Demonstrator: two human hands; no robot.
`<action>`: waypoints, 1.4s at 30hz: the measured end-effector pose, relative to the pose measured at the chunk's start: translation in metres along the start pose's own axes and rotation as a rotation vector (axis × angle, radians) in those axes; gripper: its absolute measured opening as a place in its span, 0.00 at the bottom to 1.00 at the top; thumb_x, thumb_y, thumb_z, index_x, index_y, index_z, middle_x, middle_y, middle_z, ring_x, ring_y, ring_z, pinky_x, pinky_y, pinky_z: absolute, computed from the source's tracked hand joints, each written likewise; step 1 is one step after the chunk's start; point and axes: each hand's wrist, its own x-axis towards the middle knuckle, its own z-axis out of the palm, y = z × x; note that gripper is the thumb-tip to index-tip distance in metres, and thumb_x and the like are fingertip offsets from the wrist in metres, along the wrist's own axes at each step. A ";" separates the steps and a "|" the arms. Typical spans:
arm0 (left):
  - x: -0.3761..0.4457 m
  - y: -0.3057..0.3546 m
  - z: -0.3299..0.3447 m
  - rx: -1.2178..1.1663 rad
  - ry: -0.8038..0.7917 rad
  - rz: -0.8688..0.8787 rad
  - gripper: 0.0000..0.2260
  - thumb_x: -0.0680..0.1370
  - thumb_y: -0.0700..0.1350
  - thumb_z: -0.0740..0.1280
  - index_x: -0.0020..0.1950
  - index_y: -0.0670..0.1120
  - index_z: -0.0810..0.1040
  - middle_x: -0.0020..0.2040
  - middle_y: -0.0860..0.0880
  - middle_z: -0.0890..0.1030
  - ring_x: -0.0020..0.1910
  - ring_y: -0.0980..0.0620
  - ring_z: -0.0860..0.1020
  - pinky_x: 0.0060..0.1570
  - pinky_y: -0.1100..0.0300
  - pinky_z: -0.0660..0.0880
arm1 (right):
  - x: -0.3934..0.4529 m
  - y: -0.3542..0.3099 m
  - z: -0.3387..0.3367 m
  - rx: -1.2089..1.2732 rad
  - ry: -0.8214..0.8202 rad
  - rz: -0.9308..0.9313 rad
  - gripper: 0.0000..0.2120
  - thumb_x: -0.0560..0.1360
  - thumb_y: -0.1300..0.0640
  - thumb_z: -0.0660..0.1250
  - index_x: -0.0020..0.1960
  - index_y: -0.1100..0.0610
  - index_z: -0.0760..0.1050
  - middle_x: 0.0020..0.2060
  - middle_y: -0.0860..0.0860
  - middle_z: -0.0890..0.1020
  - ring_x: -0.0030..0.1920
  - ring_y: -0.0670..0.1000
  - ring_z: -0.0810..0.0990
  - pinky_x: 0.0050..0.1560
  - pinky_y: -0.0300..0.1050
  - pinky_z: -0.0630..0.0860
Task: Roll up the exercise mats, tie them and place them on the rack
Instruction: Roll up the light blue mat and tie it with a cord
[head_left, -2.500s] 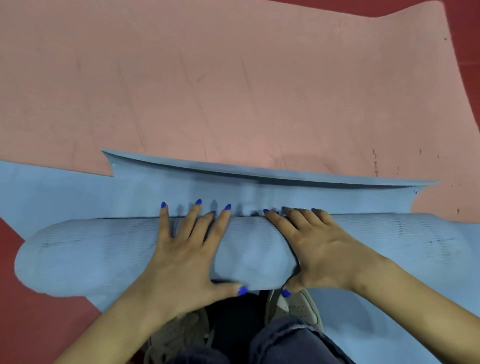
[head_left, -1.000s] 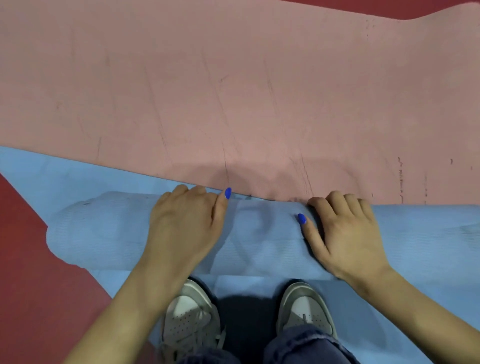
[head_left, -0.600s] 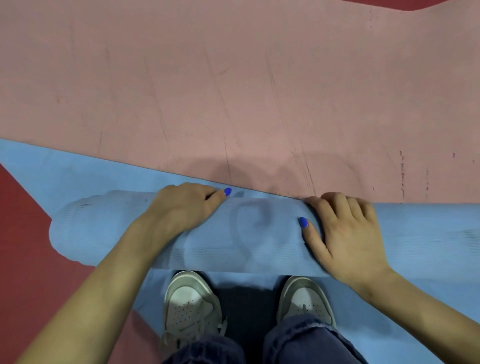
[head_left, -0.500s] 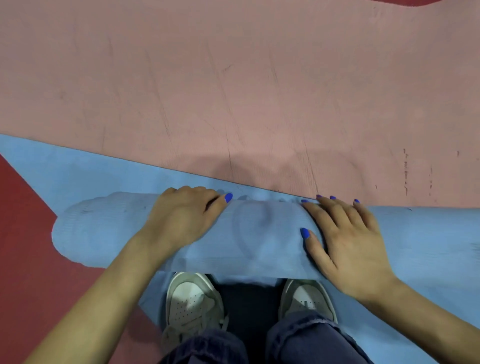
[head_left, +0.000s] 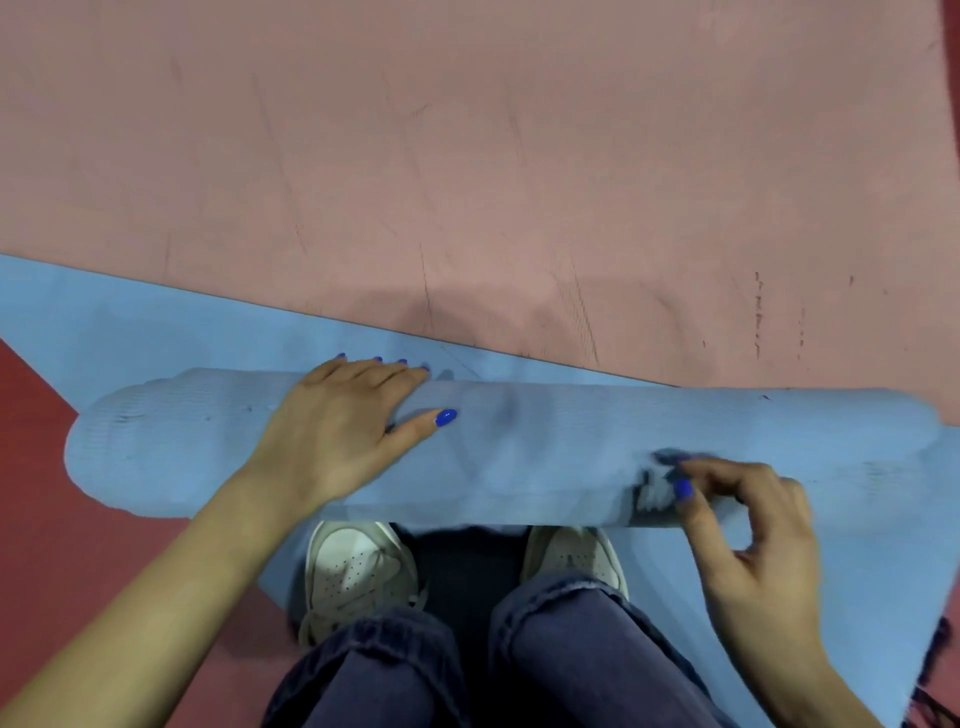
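Left hand (head_left: 337, 431) lies flat, fingers straight, pressing on top of the rolled blue mat (head_left: 545, 452). Right hand (head_left: 748, 525) is at the near-right side of the roll w/ fingers curled; blurred, so can't tell if it's pinching sth or holding nothing. Roll lies across the floor just beyond the shoes (head_left: 363, 566), on another flat blue mat (head_left: 104, 322); pink mat (head_left: 467, 156) spreads beyond. Progress, I'd say: rolling approx done; tying & racking left, plus other mats.
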 end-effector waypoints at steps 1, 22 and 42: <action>0.001 0.001 -0.002 0.008 -0.025 0.006 0.35 0.75 0.70 0.45 0.64 0.50 0.78 0.62 0.51 0.80 0.61 0.49 0.78 0.63 0.50 0.70 | -0.010 0.002 -0.001 -0.056 0.034 0.070 0.03 0.71 0.44 0.59 0.41 0.41 0.71 0.37 0.41 0.78 0.42 0.45 0.70 0.46 0.43 0.62; 0.096 0.149 -0.005 -0.024 -0.595 0.200 0.54 0.64 0.75 0.65 0.79 0.48 0.46 0.78 0.47 0.57 0.75 0.45 0.57 0.71 0.48 0.54 | 0.003 0.007 0.035 1.326 0.022 1.069 0.30 0.69 0.41 0.67 0.64 0.60 0.75 0.58 0.58 0.81 0.60 0.56 0.78 0.59 0.51 0.76; -0.156 0.159 -0.335 -0.718 0.583 0.247 0.67 0.54 0.50 0.81 0.75 0.58 0.32 0.66 0.61 0.71 0.63 0.63 0.74 0.64 0.53 0.73 | -0.034 -0.301 -0.184 0.650 0.158 -0.231 0.53 0.40 0.37 0.81 0.63 0.45 0.66 0.57 0.42 0.77 0.57 0.47 0.78 0.51 0.54 0.79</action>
